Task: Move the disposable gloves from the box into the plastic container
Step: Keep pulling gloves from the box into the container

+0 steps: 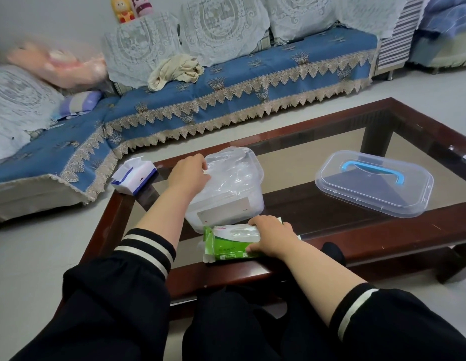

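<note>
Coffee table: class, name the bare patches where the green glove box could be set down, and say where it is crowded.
Bare glass lies between the plastic container and the lid, and behind both toward the sofa. The near left corner is crowded: tissue pack, container, glove box, left hand and right hand sit close together.

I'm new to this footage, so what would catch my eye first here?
The clear plastic container stuffed with filmy disposable gloves stands at the table's near left, the left hand pinching them at its rim. Just in front, the right hand holds the green glove box. The blue-handled lid lies apart, to the right.
</note>
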`<state>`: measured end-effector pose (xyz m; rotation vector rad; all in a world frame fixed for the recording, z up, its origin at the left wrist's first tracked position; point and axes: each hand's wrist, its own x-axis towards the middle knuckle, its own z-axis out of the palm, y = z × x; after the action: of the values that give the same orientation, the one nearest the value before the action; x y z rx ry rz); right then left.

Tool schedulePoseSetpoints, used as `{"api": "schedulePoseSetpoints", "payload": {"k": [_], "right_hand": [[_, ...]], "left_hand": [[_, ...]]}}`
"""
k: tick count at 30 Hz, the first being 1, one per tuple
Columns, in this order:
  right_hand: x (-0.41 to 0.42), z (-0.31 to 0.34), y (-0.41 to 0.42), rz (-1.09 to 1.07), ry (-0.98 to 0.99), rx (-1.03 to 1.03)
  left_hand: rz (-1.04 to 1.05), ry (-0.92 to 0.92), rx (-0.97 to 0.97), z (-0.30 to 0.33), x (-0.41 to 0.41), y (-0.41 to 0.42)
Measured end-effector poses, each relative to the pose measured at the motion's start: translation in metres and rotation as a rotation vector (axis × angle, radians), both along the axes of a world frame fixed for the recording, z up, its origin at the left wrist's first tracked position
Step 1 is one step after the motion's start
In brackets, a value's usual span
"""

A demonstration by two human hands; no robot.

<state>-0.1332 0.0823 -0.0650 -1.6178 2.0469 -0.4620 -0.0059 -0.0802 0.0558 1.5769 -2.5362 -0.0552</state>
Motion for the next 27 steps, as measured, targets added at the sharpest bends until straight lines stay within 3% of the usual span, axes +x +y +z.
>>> {"api": "schedulePoseSetpoints", "payload": {"k": [4, 6, 8, 11, 16, 27], "right_hand": [[0.000, 0.000, -0.001, 0.001, 0.001, 0.001], [-0.001, 0.000, -0.001, 0.001, -0.002, 0.002], [-0.002, -0.001, -0.001, 0.001, -0.006, -0.001], [-0.002, -0.002, -0.002, 0.002, -0.006, 0.000], [-0.001, -0.002, -0.002, -0.015, -0.010, -0.007], [-0.002, 0.001, -0.001, -0.012, -0.026, -0.004]], "left_hand": [[-0.096, 0.138, 0.079, -0.008, 0.003, 0.013], [-0.200, 0.276, -0.058, -0.009, 0.002, 0.032], [-0.451, 0.442, -0.279, -0.017, 0.005, 0.057], [-0.718, 0.419, -0.376, -0.058, 0.015, 0.084], [-0.423, 0.170, 0.054, -0.116, 0.029, 0.086], [-0.251, 0.421, 0.242, -0.120, 0.021, 0.087]]}}
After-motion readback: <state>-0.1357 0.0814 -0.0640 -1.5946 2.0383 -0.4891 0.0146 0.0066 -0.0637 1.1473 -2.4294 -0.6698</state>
